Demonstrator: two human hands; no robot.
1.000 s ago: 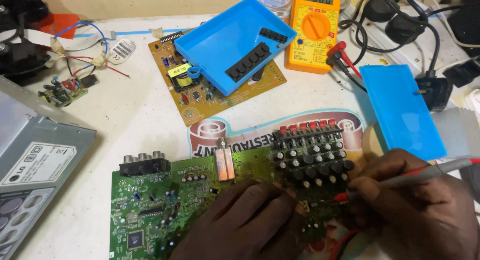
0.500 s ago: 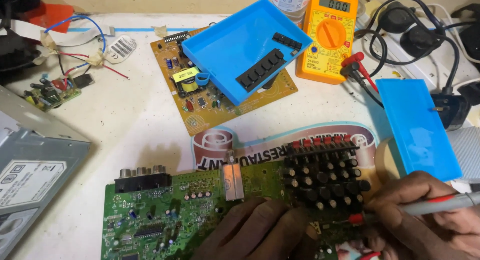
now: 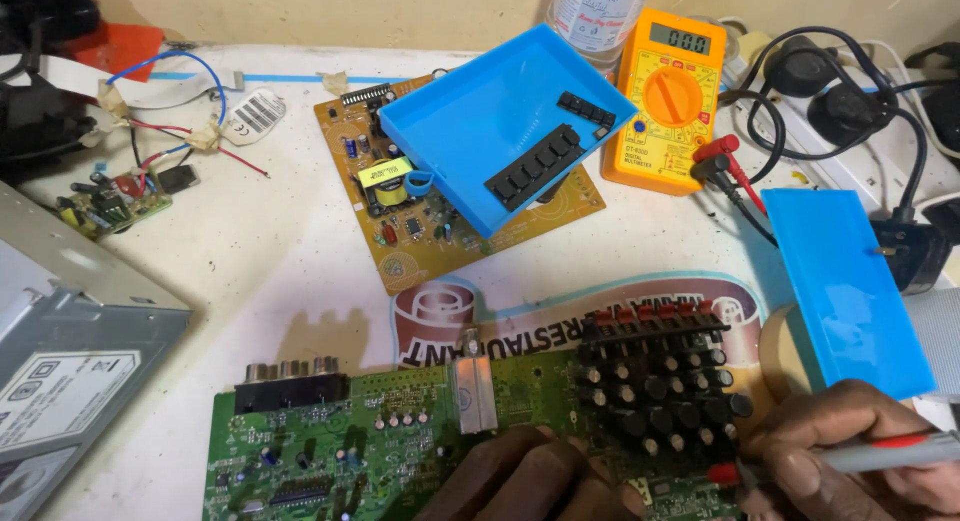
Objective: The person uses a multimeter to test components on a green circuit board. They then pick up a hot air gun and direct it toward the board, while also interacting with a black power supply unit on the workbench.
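Downward slid the green circuit board under my resting left hand; right hand pinched a red-tipped probe against it.

An electronics repair bench: 2 bare circuit boards, a green board and a brown board, lie on a white table beside a multimeter, a blue tray and loose wires.

Bare tabletop lies open left of the brown board; multimeter leads crowd the right.
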